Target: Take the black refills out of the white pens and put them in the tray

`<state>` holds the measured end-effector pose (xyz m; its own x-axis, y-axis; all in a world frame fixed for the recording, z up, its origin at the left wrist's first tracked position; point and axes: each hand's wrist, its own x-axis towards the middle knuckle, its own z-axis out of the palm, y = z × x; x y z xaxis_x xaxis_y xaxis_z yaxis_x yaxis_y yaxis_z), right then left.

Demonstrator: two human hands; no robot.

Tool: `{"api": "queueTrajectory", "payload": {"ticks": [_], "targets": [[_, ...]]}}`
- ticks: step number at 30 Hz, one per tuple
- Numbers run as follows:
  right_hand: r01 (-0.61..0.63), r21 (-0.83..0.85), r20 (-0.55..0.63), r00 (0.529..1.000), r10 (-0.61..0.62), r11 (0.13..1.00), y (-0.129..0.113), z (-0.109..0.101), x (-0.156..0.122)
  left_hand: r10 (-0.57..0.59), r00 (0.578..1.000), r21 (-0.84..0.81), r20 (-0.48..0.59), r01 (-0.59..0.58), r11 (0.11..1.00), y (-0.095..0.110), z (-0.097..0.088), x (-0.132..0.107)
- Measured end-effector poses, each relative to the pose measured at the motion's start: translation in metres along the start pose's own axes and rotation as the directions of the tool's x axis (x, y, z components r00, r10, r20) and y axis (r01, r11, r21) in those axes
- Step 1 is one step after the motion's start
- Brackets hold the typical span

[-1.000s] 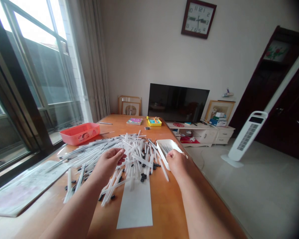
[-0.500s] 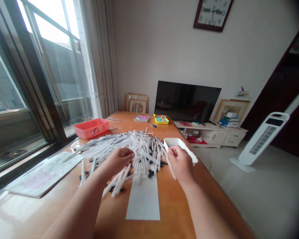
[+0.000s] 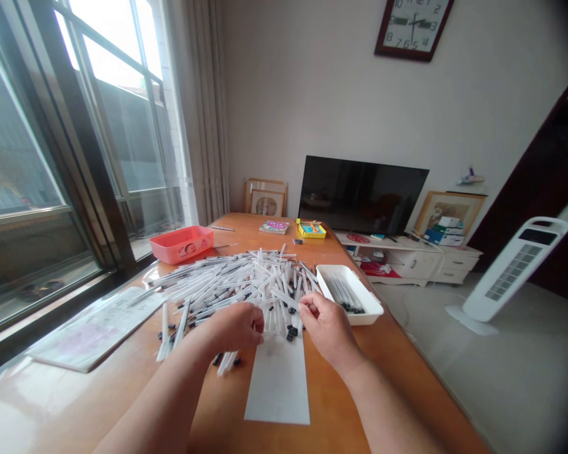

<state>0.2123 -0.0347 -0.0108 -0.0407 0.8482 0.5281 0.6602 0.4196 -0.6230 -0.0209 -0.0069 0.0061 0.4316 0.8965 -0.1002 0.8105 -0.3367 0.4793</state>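
Note:
A large heap of clear plastic tubes (image 3: 227,277) with black ends lies across the middle of the table. My left hand (image 3: 239,325) is closed at the heap's near edge, fingers curled; anything inside them is too small to make out. Facing it across a strip of white paper (image 3: 278,391), my right hand (image 3: 329,328) pinches thumb and forefinger together beside the heap. One tube's end reaches those fingertips, but whether they grip it I cannot tell. Several small black caps (image 3: 291,333) lie between the hands. Thin dark-tipped rods fill part of a white tray (image 3: 373,309) just beyond my right hand.
A red plastic basket (image 3: 182,244) stands at the far left of the table. Farther back are a booklet (image 3: 274,227) and a yellow box (image 3: 311,231). A flat printed sheet (image 3: 89,331) covers part of the left side. The table's right edge (image 3: 419,366) runs past the tray.
My right hand has moved left and nearer, away from the white tray, uncovering the rods in it. My left hand has come slightly nearer to me. The view has shifted a little.

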Motion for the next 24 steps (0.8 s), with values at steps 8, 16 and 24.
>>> {"api": "queueTrajectory", "payload": {"ticks": [8, 16, 24], "targets": [[0.005, 0.056, 0.011, 1.0, -0.005, 0.998, -0.003, 0.002, -0.002, 0.005, 0.995, -0.101, -0.095, -0.014, 0.995, -0.007, 0.001, 0.004], [0.146, 0.117, 0.14, 0.977, -0.162, 0.982, -0.012, 0.004, -0.004, 0.129, 0.985, -0.358, -0.114, -0.162, 0.919, 0.02, -0.006, -0.001], [0.07, 0.158, 0.211, 0.972, -0.103, 0.985, -0.012, 0.008, -0.007, 0.153, 0.977, -0.38, -0.148, -0.199, 0.903, 0.03, -0.006, -0.003]]}}
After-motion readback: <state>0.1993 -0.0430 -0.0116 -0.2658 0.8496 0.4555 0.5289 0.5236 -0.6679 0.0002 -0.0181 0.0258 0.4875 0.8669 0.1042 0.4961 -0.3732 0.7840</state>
